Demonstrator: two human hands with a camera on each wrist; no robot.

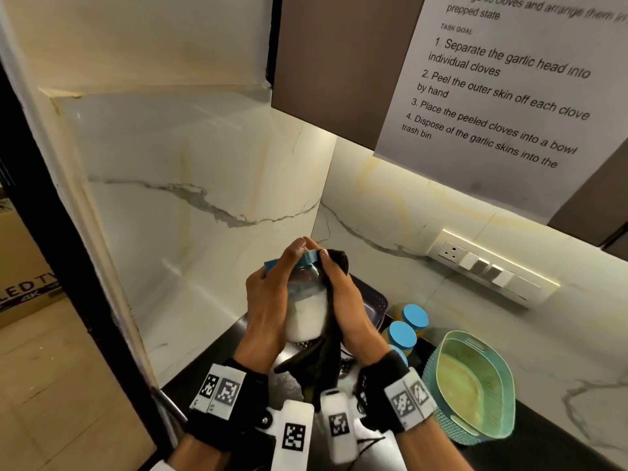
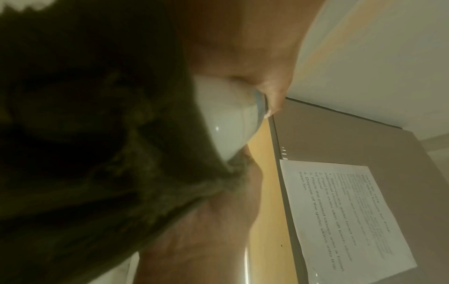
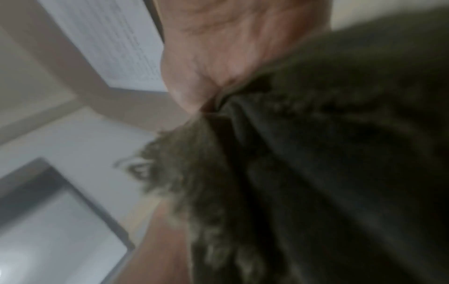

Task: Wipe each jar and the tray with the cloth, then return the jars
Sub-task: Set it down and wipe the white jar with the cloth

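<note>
I hold a clear jar [image 1: 304, 312] of white powder with a blue lid [image 1: 309, 257] up in front of me, over the counter. My left hand [image 1: 268, 294] grips its left side and lid. My right hand [image 1: 343, 297] presses a dark cloth [image 1: 323, 362] against the jar's right side, and the cloth hangs down below. In the left wrist view the jar [image 2: 226, 119] shows between the cloth [image 2: 97, 134] and my fingers. The right wrist view is filled by the blurred cloth [image 3: 316, 163] and my palm. A dark tray [image 1: 375, 302] lies behind my hands.
Three blue-lidded jars [image 1: 402, 334] stand in a row on the dark counter, right of my hands. A teal basket [image 1: 472, 385] sits further right. A marble wall closes the left and back. A switch panel [image 1: 489, 266] is on the back wall, a paper sheet [image 1: 509, 96] on the cabinet.
</note>
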